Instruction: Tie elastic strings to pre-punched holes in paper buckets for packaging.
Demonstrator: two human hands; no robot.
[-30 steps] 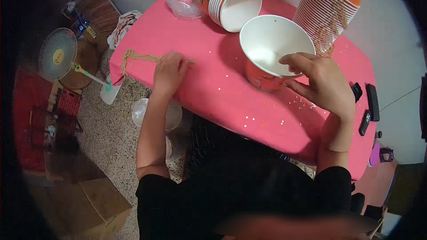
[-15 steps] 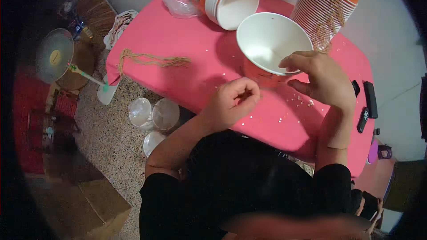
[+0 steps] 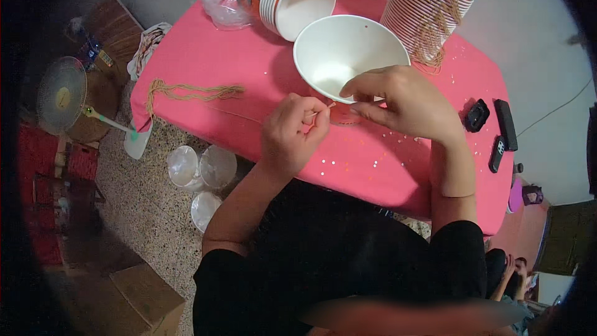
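Observation:
A white-lined paper bucket [image 3: 336, 43] with an orange outside stands tilted toward me on the pink-covered table. My right hand [image 3: 404, 102] reaches over its near rim, fingers curled inside and thumb outside, closed on that edge. Just left of the bucket, my left hand [image 3: 295, 130] is closed in a pinch. A thin string end [image 3: 331, 105] shows at its fingertips, close to the bucket's near side. A bundle of brown strings [image 3: 199, 91] lies at the table's left, and one faint strand runs from it toward my left hand.
Nested paper buckets [image 3: 305, 6] lie on their side at the back, beside a clear plastic bag [image 3: 227, 0]. A tall bucket stack [image 3: 413, 15], draped with strings, stands back right. White bits dot the pink table cover [image 3: 373, 193]. Right are a black remote [image 3: 497, 154] and small tray [image 3: 477, 116].
The view has shifted, so the table things sit farther left. My left hand has come nearer the bucket's rim, its fingertips now pinching a visible string end. My right hand stays at the rim.

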